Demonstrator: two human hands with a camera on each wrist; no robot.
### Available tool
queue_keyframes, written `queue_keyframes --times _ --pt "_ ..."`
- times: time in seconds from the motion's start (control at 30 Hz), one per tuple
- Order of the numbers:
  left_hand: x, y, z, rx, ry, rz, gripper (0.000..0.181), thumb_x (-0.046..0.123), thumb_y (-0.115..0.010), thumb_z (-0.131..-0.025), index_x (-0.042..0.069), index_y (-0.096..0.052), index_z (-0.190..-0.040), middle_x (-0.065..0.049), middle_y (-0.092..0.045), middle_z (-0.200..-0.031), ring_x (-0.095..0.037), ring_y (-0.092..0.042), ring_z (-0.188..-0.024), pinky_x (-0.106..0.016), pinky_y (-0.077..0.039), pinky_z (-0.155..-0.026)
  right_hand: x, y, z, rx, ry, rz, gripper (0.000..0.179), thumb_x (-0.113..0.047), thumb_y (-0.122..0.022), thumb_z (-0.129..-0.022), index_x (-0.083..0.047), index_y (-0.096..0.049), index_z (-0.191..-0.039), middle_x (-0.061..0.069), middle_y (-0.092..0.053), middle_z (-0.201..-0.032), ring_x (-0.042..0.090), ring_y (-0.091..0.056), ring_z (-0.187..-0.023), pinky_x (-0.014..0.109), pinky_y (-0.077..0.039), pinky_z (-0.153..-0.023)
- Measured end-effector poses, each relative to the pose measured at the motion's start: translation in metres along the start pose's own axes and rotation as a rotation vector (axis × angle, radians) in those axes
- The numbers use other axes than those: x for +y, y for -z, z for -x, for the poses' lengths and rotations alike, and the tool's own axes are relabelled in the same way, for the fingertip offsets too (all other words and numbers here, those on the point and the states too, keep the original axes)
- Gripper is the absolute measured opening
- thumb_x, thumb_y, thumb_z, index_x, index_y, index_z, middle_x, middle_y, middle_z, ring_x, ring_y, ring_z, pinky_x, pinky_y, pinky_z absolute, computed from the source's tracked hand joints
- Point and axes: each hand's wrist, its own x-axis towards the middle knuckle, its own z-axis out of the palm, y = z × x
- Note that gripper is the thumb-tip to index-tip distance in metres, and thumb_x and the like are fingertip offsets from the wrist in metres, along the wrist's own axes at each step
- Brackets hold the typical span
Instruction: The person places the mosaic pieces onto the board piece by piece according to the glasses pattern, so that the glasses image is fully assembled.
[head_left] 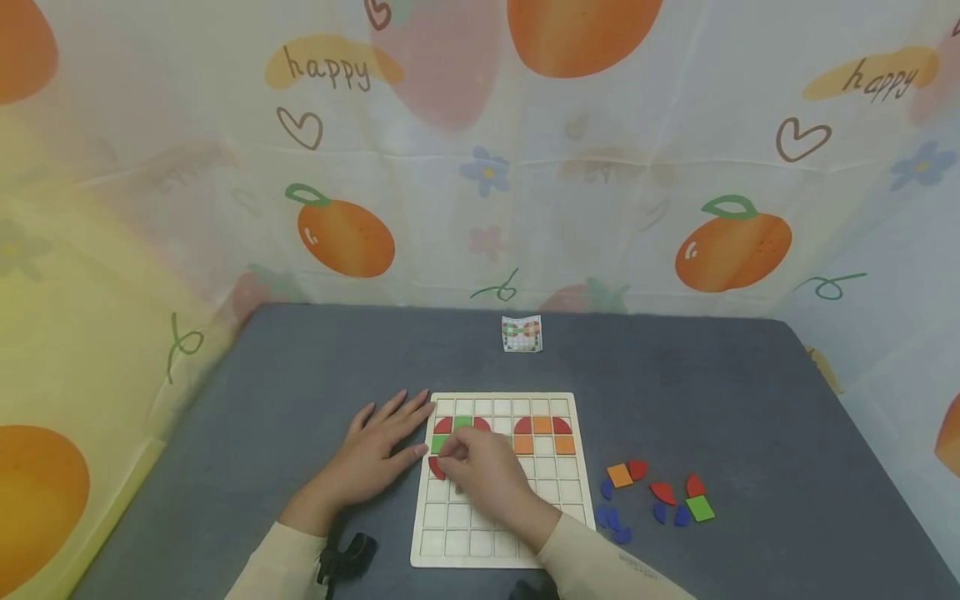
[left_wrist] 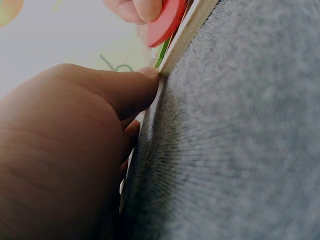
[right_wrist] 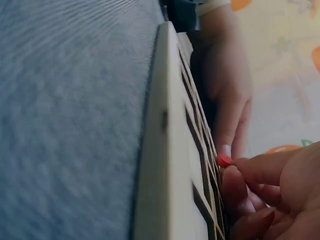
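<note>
A cream grid board (head_left: 567, 517) lies on the grey table. In its upper rows sit red quarter-circle pieces (head_left: 561, 426), green squares (head_left: 462, 422) and orange squares (head_left: 565, 445). My right hand (head_left: 491, 475) reaches over the board and pinches a red quarter-circle piece (head_left: 436, 468) between thumb and finger, at the third row's left end. That piece (left_wrist: 166, 22) shows tilted above the board edge in the left wrist view. Beside the board, my left hand (head_left: 378, 446) rests with fingers spread, thumb tip and fingertips at the left edge. The right hand covers several middle cells.
Loose pieces lie right of the board: an orange square (head_left: 619, 476), a green square (head_left: 701, 508), red pieces (head_left: 663, 493) and several small blue pieces (head_left: 622, 536). Behind the board lies a small picture card (head_left: 522, 334). A printed curtain (head_left: 555, 225) hangs behind the table.
</note>
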Motion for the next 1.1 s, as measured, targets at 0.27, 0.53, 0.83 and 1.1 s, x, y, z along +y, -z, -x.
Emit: queue_keyframes --times 0.27,0.53,0.83,1.1 --pt "0.002 0.0012 0.0004 0.024 -0.025 -0.007 0.064 0.037 -0.068 -0.11 0.019 -0.047 -0.168 -0.001 -0.035 -0.175 -0.038 -0.024 -0.162 -0.074 -0.003 -0.121 0.0037 -0.002 -0.0007 0.016 0.032 0.129 0.009 -0.018 -0.083 -0.099 -0.015 -0.075 -0.101 -0.013 -0.065 -0.088 0.007 -0.062 -0.082 0.032 -0.053 -0.073" --pt "0.0011 0.0015 0.0009 0.01 0.003 -0.012 0.065 0.037 -0.069 -0.109 0.021 -0.047 -0.169 0.001 -0.034 -0.175 -0.035 -0.021 -0.163 -0.071 -0.002 -0.123 0.0041 -0.0057 -0.0003 0.001 0.113 0.257 0.01 -0.011 -0.085 -0.095 -0.009 -0.078 -0.102 -0.007 -0.062 -0.089 0.006 -0.056 -0.079 0.027 -0.051 -0.071" --pt "0.0004 0.0002 0.0003 0.007 0.009 -0.021 0.066 0.038 -0.069 -0.109 0.022 -0.046 -0.169 0.002 -0.034 -0.175 -0.033 -0.021 -0.163 -0.07 -0.002 -0.123 0.0058 -0.0046 0.0009 -0.004 0.115 0.264 0.008 -0.009 -0.084 -0.096 -0.011 -0.079 -0.102 -0.006 -0.065 -0.093 0.009 -0.064 -0.084 0.028 -0.054 -0.074" --pt "-0.0001 -0.0007 0.0 0.014 -0.005 -0.016 0.065 0.038 -0.069 -0.109 0.022 -0.047 -0.169 0.001 -0.034 -0.175 -0.035 -0.022 -0.163 -0.071 -0.002 -0.123 0.0102 -0.0012 0.0012 -0.025 0.117 0.196 0.014 -0.011 -0.082 -0.097 -0.011 -0.076 -0.109 -0.009 -0.06 -0.09 0.006 -0.056 -0.078 0.027 -0.051 -0.071"
